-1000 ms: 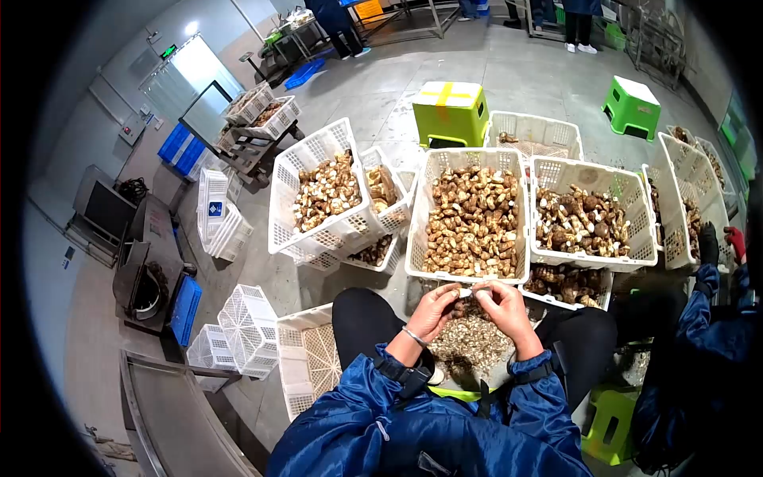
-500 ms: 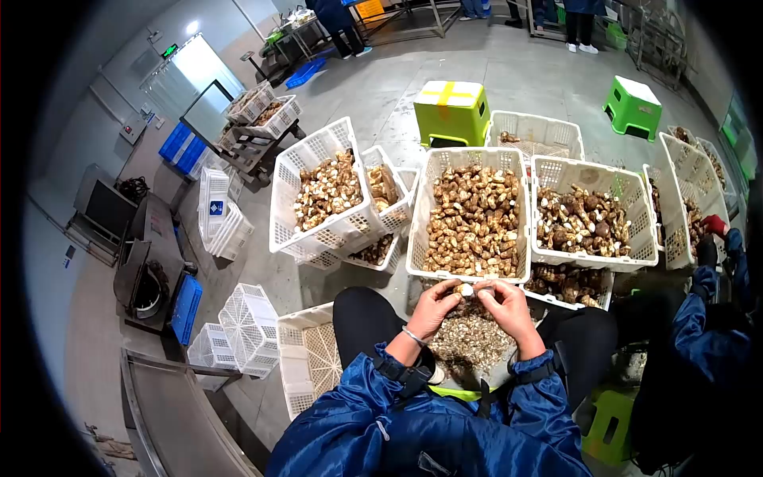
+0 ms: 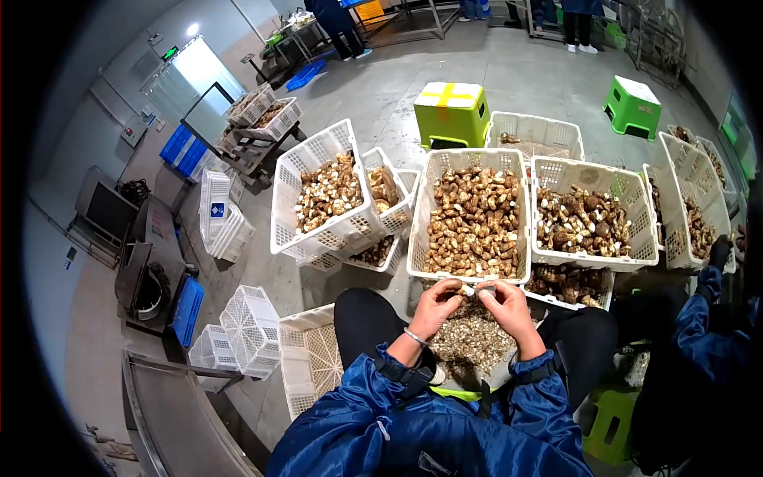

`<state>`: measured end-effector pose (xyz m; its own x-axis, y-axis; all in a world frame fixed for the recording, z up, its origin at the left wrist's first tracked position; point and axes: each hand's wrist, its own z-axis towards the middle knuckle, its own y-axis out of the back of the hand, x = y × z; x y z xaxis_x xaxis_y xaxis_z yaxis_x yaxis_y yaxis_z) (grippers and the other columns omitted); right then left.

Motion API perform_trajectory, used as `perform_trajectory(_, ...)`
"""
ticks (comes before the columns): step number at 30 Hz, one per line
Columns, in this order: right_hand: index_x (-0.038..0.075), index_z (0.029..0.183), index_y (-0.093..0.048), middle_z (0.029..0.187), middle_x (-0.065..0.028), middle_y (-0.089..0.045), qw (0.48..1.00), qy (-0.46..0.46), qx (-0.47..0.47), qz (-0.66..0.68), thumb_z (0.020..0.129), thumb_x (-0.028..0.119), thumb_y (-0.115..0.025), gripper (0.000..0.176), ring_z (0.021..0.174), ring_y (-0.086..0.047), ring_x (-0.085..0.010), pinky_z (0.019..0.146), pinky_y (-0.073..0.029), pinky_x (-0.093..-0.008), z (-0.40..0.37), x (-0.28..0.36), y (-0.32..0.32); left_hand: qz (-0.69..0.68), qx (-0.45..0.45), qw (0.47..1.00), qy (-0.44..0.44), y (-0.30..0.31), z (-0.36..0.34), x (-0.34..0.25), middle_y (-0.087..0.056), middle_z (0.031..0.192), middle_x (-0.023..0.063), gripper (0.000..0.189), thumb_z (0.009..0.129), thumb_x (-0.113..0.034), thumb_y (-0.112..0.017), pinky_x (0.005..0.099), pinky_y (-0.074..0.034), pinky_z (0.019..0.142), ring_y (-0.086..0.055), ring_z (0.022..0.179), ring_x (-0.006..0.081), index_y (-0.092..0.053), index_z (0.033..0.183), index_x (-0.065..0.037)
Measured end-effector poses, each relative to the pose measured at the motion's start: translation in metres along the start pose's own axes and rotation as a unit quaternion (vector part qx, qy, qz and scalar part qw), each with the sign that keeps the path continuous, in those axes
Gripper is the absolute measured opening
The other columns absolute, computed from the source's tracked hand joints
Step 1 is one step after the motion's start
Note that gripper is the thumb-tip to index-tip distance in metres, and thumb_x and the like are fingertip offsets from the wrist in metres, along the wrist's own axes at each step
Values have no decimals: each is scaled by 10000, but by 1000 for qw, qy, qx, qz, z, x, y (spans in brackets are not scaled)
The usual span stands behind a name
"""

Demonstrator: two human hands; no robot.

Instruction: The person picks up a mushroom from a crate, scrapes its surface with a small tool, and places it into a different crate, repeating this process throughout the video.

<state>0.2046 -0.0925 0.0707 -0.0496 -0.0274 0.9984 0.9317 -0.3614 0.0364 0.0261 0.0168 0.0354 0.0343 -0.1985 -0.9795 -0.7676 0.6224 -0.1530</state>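
Between my knees, my left hand [image 3: 435, 308] is closed in a pinch on a small brown-and-white mushroom [image 3: 466, 292]. My right hand [image 3: 506, 312] meets it from the other side, fingers pressed together around a small greyish thing [image 3: 487, 291] I cannot make out. Below both hands lies a heap of pale and brown trimmings [image 3: 469, 342]. Just in front stands a white crate [image 3: 416, 230] full of brown mushrooms [image 3: 473, 219]. To its right, another white crate [image 3: 592, 168] holds larger, darker mushrooms [image 3: 584, 222].
A tilted white crate [image 3: 278, 211] of mushrooms stands front left. By my left leg sits a white crate [image 3: 292, 389] with a webbed bottom. Green stools [image 3: 449, 127] stand beyond the crates. At right, a co-worker's dark-gloved hand [image 3: 720, 251] is beside another mushroom crate [image 3: 675, 230].
My hands stay at nearly the same spot, with the fingers shifting slightly around the mushroom. The co-worker's hand at right has moved, and a red thing there is out of sight.
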Motion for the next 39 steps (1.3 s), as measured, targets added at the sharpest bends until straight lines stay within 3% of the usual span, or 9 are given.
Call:
perform_trajectory(5, 3, 1020, -710, 827, 25, -646, 1000, -6, 7, 29, 911, 123, -679, 164, 739, -553, -47, 667, -460, -230, 0, 1, -4, 53, 6, 991, -122, -7, 2, -2, -605, 1127, 14, 246, 896, 4, -627, 233, -481, 731, -589, 860, 81, -630, 1141, 18)
perform_trajectory(8, 4, 1014, -709, 804, 30, -633, 999, -45, -7, 23, 916, 128, -677, 161, 726, -542, -40, 643, -448, -226, 1, -1, -1, 21, 26, 996, -79, 0, 3, 3, -608, 1210, 74, 218, 899, 67, -605, 313, -544, 892, -633, 1025, 157, -639, 1102, -7)
perform_trajectory(15, -4, 974, -697, 789, 42, -617, 993, -37, -110, -22, 919, 133, -676, 149, 699, -499, -30, 615, -417, -224, 4, -15, 0, 60, -154, 978, -126, 63, 52, -54, -673, 1028, 76, 180, 815, 84, -596, 307, -540, 798, -635, 892, 145, -620, 962, -15)
perform_trajectory(20, -6, 977, -690, 750, 37, -598, 990, -59, -119, -49, 920, 157, -680, 173, 680, -485, -38, 608, -416, -243, 8, -19, 2, -78, -276, 906, -311, 142, 115, -152, -470, 1313, 144, 699, 852, 120, -549, 325, -556, 857, -603, 1051, 216, -275, 1468, -61)
perform_trajectory(23, -9, 970, -687, 737, 33, -598, 989, -66, -128, -47, 916, 155, -681, 172, 669, -491, -51, 606, -423, -256, 12, -15, 1, -60, -351, 896, -265, 158, 148, -125, -458, 1324, 136, 693, 880, 78, -550, 315, -556, 825, -617, 1023, 229, -245, 1480, -88)
perform_trajectory(24, -9, 967, -686, 738, 33, -600, 988, -76, -131, -41, 914, 153, -681, 171, 672, -494, -52, 609, -426, -256, 14, -14, 0, -20, -352, 916, -190, 137, 150, -120, -561, 1122, 76, 686, 868, 50, -582, 293, -574, 770, -649, 992, 213, -290, 1473, -89)
perform_trajectory(27, -8, 967, -686, 761, 22, -628, 987, -66, -138, -44, 916, 142, -673, 159, 714, -516, -43, 633, -445, -248, 21, -9, -3, 166, -126, 978, -12, 110, 182, -38, -684, 964, 62, 299, 870, -152, -722, 282, -543, 764, -651, 832, 159, -650, 1117, 1)
perform_trajectory(32, -10, 940, -690, 732, -21, -643, 985, -82, -143, -46, 887, 99, -681, 122, 672, -532, -52, 607, -457, -260, 34, -16, -11, 691, 181, 699, -24, 54, 239, 94, -688, 1016, 227, 360, 794, -301, -714, 445, -544, 855, -655, 990, 384, -713, 1061, -60)
perform_trajectory(39, -19, 923, -673, 779, -130, -677, 984, -43, -149, -87, 869, 75, -679, 108, 713, -664, -197, 681, -517, -323, 46, -10, -11, 740, 139, 651, 92, 26, 266, 160, -716, 1047, 180, 243, 796, -225, -680, 460, -574, 817, -698, 963, 356, -739, 964, -60)
